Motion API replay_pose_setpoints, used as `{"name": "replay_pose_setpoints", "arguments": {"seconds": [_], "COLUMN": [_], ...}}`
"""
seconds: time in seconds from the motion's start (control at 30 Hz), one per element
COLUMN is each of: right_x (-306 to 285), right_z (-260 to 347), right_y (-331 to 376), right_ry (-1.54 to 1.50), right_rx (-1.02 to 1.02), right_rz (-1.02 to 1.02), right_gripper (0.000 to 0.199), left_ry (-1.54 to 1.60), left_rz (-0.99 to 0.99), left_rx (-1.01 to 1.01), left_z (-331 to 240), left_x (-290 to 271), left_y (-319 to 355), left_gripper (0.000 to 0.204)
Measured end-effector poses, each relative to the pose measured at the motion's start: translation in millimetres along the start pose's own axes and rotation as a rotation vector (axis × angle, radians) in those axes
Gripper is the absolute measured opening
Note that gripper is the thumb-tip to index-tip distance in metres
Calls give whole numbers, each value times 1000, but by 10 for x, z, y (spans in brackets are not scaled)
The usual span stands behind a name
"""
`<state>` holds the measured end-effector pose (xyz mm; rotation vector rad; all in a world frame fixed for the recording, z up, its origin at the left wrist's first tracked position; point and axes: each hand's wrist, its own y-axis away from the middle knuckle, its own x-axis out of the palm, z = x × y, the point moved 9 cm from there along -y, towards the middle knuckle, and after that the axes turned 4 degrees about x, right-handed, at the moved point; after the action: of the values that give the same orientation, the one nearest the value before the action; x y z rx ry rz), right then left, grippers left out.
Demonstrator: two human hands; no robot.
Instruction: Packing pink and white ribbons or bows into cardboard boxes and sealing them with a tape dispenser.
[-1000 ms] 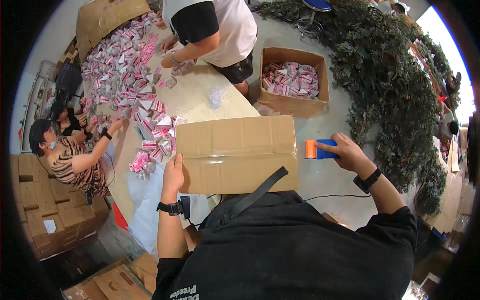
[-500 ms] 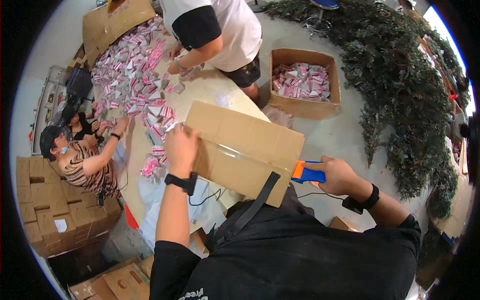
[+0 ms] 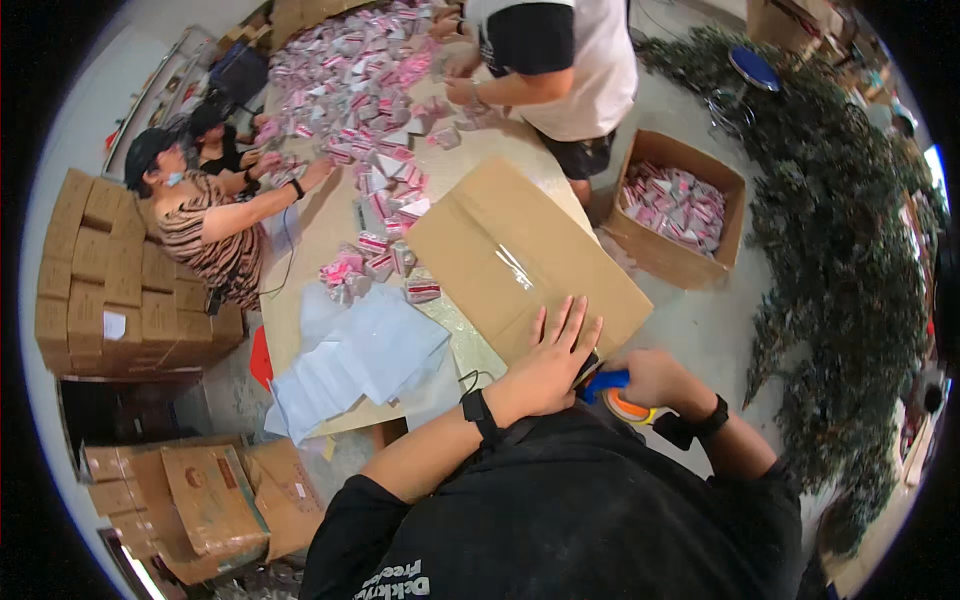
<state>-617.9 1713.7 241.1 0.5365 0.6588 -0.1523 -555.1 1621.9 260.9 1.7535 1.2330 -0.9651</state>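
- The flat brown cardboard carton (image 3: 525,260) lies tilted on the near end of the tan work table (image 3: 320,225), its top seam covered by a shiny strip of clear tape running toward 5 o'clock.
- The left hand (image 3: 550,360) is spread flat, fingers splayed, pressing on the carton's near edge – a black wristband sits behind it.
- The right hand (image 3: 655,380) is clenched around the blue-and-orange tape dispenser (image 3: 615,393), just at 4 o'clock of the carton's near corner.
- At 10 o'clock of the carton, small pink-and-white packets (image 3: 370,110) litter the table; an open brown box of the same packets (image 3: 675,205) stands on the floor at 2 o'clock.
- Half a second ago the carton was held up on edge and the dispenser was off to its right – now the carton lies lower and the two hands nearly meet.
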Motion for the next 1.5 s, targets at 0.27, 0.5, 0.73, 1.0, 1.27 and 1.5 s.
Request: {"name": "replay_pose_setpoints", "arguments": {"seconds": [0.27,0.5,0.73,1.0,1.27,1.5], "right_x": [-1599,-1369,-850,-741,-1202,-1220], "right_z": [1582,1718,1364,1130,646,238], "right_y": [1146,1213,937,948,1060,909], "right_ry": [129,373,314,328,331,307], "right_rx": [-275,-77,-137,-290,-135,-97], "right_rz": [-193,-409,-253,-258,-346,-337], "right_gripper": [53,58,71,73,70,57], "left_ry": [102,1376,1316,1253,1184,1285], "left_rz": [14,-649,-942,-951,-928,-818], "left_rx": [-117,1089,896,907,856,971], "left_z": [215,-1234,-1296,-1923,-1882,-2142], "left_x": [-322,-2100,-1807,-1650,-1999,-1869], "left_y": [1032,2264,2616,2905,1932,2121], "left_gripper": [68,115,114,112,110,108]}}
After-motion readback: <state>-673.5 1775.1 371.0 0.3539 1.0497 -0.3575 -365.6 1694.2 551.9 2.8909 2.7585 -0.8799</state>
